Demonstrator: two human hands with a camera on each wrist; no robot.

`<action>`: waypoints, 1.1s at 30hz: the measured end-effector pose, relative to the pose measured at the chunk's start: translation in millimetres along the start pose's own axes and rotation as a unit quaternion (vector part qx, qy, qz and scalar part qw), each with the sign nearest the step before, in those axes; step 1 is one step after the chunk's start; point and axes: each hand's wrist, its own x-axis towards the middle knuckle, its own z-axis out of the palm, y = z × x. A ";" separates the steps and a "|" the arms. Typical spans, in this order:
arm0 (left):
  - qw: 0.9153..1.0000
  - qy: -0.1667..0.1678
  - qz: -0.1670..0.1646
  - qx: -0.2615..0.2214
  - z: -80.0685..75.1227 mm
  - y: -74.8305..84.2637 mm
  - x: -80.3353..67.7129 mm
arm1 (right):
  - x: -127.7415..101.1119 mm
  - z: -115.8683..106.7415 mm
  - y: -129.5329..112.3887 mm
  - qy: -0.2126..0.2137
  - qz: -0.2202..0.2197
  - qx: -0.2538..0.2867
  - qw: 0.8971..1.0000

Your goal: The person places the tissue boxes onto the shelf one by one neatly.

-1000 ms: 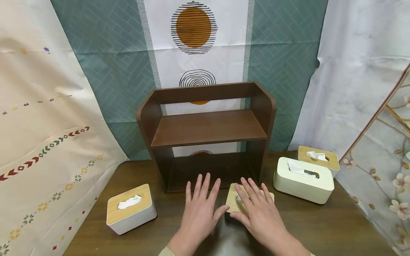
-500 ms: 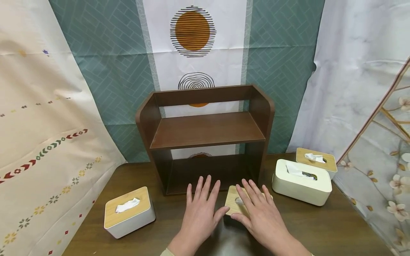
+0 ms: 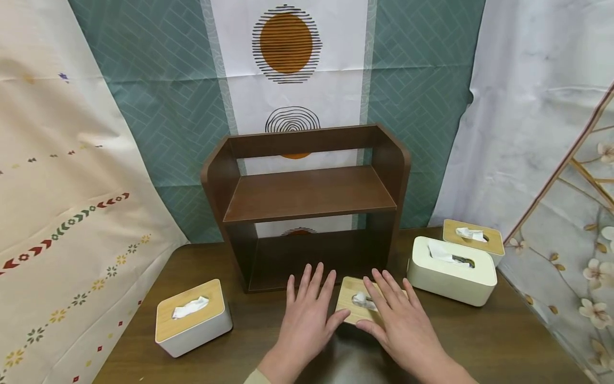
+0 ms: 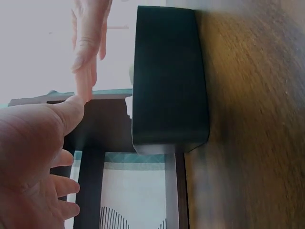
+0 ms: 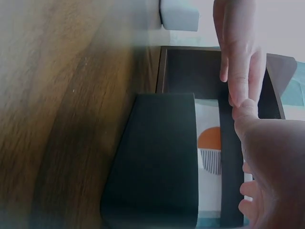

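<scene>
Both hands hover with fingers spread, palms down, above the table in front of a brown two-tier shelf (image 3: pixel 309 194). A tissue box (image 3: pixel 351 301) with a wood-look lid and a white tissue sits beneath the right hand (image 3: pixel 408 330), which hides its right part. Just left of that box is the left hand (image 3: pixel 307 322), its thumb near the lid's edge. Each wrist view shows the box's dark-looking side (image 4: pixel 169 81) with a gap between it and the hands. Neither hand holds anything.
At the left stands another wood-lidded tissue box (image 3: pixel 192 317). A long cream tissue box (image 3: pixel 453 272) and a further wood-lidded box (image 3: pixel 472 237) stand at the right. Patterned cloths (image 3: pixel 417 106) hang behind and beside the brown table (image 3: pixel 259 341).
Both hands have shifted slightly to the right, uncovering more of the middle box's tissue. The head view has tilted a little. The boxes and shelf stay in place.
</scene>
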 end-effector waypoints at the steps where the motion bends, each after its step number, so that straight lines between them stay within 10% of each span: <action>1: 1.000 -0.002 0.001 -0.002 0.6 0.8 0.7 | -0.6 -1.1 1.1 -0.002 0.004 0.001 1.000; 33: 0.998 -0.037 0.014 -0.057 23.2 18.3 4.3 | -33.5 -5.0 29.3 -0.043 0.056 -0.007 0.997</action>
